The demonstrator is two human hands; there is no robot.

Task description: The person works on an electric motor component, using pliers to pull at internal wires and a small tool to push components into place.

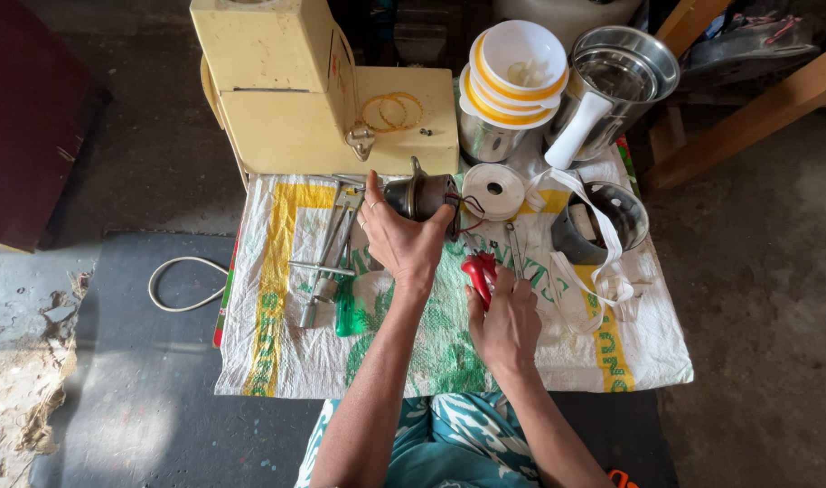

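The left hand (402,237) clamps its fingers around a dark round metal motor (424,194) above the woven white sack (449,352), already out of the cream plastic appliance housing (295,99) behind, while the right hand (505,323) grips red-handled pliers (479,273) near its wires.

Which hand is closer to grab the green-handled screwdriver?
The left hand. It holds the small motor just above the green-handled screwdriver, while the right hand sits farther off, already gripping a red-handled tool.

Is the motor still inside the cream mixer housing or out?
Out: the left hand holds the motor bare, in front of the cream housing.
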